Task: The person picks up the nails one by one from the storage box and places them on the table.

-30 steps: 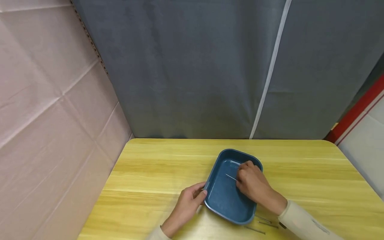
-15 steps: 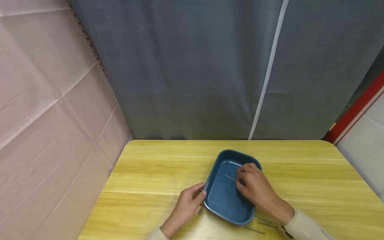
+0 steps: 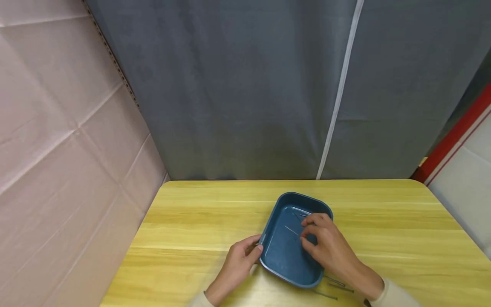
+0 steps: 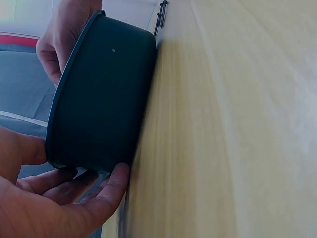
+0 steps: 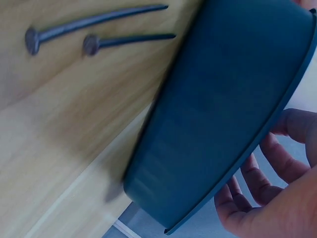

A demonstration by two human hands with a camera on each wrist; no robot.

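In the head view, a dark blue rectangular tray (image 3: 289, 260) sits on the wooden table. My left hand (image 3: 238, 263) grips its left side, thumb at the rim and fingers against the outer wall, as the left wrist view also shows. Over the inside of the tray, my right hand (image 3: 326, 245) has thumb and index finger together, seemingly pinching the end of a thin nail (image 3: 291, 230). Other nails (image 3: 297, 217) lie near the tray's far end, partly covered by this hand. In the right wrist view, the tray wall hides the right fingertips.
More nails lie on the table by the tray's near right corner, among them a long nail (image 5: 101, 22) and a shorter nail (image 5: 136, 41). The wooden table (image 3: 192, 221) meets a grey curtain (image 3: 238, 106) at the back and a pale fabric wall (image 3: 76, 170) on the left.
My right hand has drawn slightly back toward me, its fingers spreading from a closed bunch. The nail at its fingertips has shifted the same way. The left hand keeps its hold.
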